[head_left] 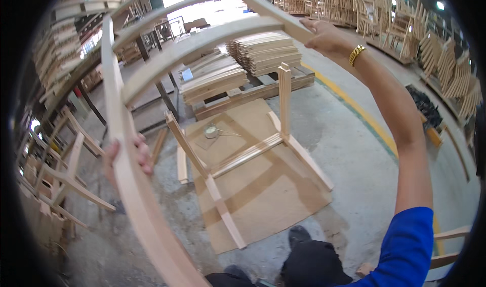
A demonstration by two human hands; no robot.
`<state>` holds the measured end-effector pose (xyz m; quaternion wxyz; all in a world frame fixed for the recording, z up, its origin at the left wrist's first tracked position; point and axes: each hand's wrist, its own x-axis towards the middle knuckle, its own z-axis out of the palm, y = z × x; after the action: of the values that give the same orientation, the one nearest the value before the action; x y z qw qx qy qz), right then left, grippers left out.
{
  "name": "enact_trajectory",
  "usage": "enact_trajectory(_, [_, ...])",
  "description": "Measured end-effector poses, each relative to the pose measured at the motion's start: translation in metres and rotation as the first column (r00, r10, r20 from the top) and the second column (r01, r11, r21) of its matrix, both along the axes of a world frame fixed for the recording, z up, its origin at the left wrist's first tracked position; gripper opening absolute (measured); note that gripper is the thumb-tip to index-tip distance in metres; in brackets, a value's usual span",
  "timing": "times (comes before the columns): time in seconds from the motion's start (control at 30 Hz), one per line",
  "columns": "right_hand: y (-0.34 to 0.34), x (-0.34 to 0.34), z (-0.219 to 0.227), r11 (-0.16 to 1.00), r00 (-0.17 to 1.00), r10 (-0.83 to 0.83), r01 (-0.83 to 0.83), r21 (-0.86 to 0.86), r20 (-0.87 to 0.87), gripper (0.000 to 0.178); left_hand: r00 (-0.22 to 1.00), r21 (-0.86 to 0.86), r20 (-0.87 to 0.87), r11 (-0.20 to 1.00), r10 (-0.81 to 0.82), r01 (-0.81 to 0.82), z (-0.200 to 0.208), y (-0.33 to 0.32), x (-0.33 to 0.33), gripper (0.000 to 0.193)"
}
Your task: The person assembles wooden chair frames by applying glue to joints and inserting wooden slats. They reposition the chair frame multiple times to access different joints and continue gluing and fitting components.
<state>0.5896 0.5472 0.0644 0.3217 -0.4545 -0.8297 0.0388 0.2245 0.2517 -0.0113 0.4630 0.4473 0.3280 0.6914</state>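
I hold up a pale wooden chair-back frame with two long posts and curved crosspieces. My left hand is wrapped round the left post, which hides part of the palm. Higher up at the right, my right hand, with a gold bracelet at the wrist, grips the other post near a curved crosspiece. Below, a wooden leg frame joined by a crossbar rests on a brown cardboard sheet, two of its pieces pointing upward. Behind that crossbar, a small round pot with a thin stick sits on the sheet.
Stacked wooden slats lie on a pallet beyond the cardboard. Chair frames stand at the left, beside a metal rack. Wooden chairs line the far right, past a yellow floor line. My feet are at the cardboard's near edge.
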Motion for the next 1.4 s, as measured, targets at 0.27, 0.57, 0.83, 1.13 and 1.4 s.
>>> enact_trajectory(0.27, [0.029, 0.064, -0.050, 0.992, 0.994, 0.076, -0.083, -0.095, -0.073, 0.068, 0.938, -0.064, 0.159, 0.951, 0.309, -0.303, -0.012, 0.029, 0.076, 0.044])
enact_trajectory(0.57, [-0.010, 0.086, -0.040, 0.957, 0.990, -0.094, 0.061, -0.283, -0.107, 0.071, 0.979, -0.126, 0.078, 0.976, 0.189, -0.179, -0.011, 0.033, 0.097, 0.042])
enact_trajectory(0.83, [0.034, 0.093, -0.033, 0.988, 0.994, 0.065, -0.051, -0.147, 0.093, 0.063, 0.942, -0.137, 0.332, 0.991, 0.050, -0.005, -0.015, 0.049, 0.067, 0.060])
enact_trajectory(1.13, [0.048, 0.049, -0.009, 0.950, 0.923, -0.034, 0.149, -0.274, 0.384, 0.061, 0.833, -0.142, 0.533, 0.955, -0.147, 0.260, 0.019, 0.077, 0.024, 0.049])
enact_trajectory(1.4, [0.073, 0.008, -0.017, 0.885, 0.863, 0.081, 0.168, -0.435, 0.499, 0.066, 0.709, -0.287, 0.700, 0.877, -0.083, 0.385, 0.036, 0.111, -0.029, 0.043])
